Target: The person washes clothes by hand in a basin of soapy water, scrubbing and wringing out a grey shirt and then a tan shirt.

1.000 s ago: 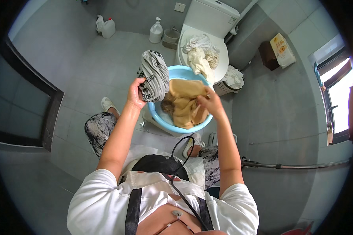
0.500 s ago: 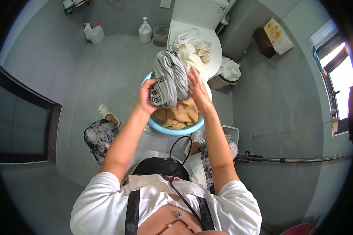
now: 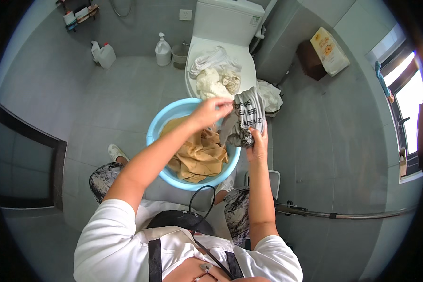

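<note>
left hand (image 3: 211, 112): grip closed on grey cloth (image 3: 246, 120) | right hand (image 3: 257, 143): grip closed on its bottom | over blue tub (image 3: 160, 123) rim

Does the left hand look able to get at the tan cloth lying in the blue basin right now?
Probably yes, but not freely: the left hand is gripping the grey garment along with the right hand. The tan cloth lies uncovered in the blue basin just below it, with nothing between.

My left hand (image 3: 210, 112) reaches forward, arm extended, fingers pinched shut; my right hand (image 3: 257, 139) is raised beside it, forearm upright, fingers curled in a closed grip.
</note>
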`<state>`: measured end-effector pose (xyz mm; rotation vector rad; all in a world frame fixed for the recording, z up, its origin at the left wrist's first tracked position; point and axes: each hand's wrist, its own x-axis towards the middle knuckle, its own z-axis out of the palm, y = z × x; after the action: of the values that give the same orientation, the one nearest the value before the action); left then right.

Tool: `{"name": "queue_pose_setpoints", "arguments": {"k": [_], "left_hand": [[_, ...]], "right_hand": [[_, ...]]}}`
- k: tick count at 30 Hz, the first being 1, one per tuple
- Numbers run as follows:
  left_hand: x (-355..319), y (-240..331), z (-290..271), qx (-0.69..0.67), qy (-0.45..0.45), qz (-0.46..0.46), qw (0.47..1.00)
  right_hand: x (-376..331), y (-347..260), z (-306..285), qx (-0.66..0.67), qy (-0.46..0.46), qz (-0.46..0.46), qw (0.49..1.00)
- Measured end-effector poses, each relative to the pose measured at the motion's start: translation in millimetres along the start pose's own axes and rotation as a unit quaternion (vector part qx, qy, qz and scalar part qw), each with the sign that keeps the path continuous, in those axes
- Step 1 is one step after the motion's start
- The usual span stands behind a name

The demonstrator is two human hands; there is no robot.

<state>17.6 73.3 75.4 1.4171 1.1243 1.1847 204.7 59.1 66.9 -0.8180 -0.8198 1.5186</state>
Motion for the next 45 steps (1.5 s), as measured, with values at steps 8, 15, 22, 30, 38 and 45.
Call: {"name": "queue_pose_setpoints", "arguments": {"k": [8, 15, 22, 30, 38, 45], "left_hand": [[91.6, -63.9, -34.0, 0.367, 0.181, 0.088, 0.908], [150.6, -99.6, -17.3, 0.544, 0.087, 0.057, 0.833], [181.2, -104.7, -19.5, 0.530, 0.049, 0.038, 0.846], [198.8, -56.9, -91.1, 0.401, 0.276, 0.172, 0.856], [190.2, -115.5, -109.4, 0.586, 0.159, -0.032, 0.794], [180.0, -113.0, -130.9, 0.504, 0.129, 0.009, 0.854]], "right_hand": [[35.4, -6.4, -31.4, -0.071, 0.043, -0.038, 0.996], [63.8, -11.5, -28.2, -0.214, 0.076, -0.024, 0.974], [90.1, -0.5, -19.8, -0.209, 0.098, -0.024, 0.973], [156.8, 20.0, -7.7, -0.372, 0.103, -0.127, 0.914], [216.1, 73.7, -16.3, -0.668, -0.109, -0.122, 0.726], [206.9, 78.1, -24.9, -0.622, -0.087, -0.196, 0.753]]}}
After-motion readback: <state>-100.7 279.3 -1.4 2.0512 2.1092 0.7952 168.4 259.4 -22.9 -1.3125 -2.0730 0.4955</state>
